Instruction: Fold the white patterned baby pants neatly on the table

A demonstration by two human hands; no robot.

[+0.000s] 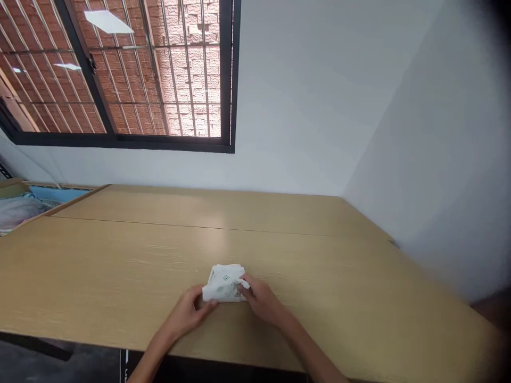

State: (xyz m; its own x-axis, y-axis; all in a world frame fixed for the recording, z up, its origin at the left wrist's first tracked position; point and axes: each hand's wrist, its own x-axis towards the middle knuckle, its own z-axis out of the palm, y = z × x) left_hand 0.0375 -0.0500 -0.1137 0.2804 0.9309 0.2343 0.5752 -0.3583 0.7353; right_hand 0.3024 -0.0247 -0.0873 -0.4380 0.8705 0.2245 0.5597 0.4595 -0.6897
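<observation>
A small white cloth (224, 283) with a faint green print lies folded into a compact square on the wooden table (120, 271), near its front edge. My left hand (189, 313) grips the cloth's near left corner with curled fingers. My right hand (261, 300) pinches the cloth's right edge. Both forearms reach in from the bottom of the view.
The table runs back to a white wall with a barred window (120, 69) showing brick outside. A second white wall closes the right side. At far left, a box (24, 205) holds blue and pale items. The table's dark front edge sits just below my wrists.
</observation>
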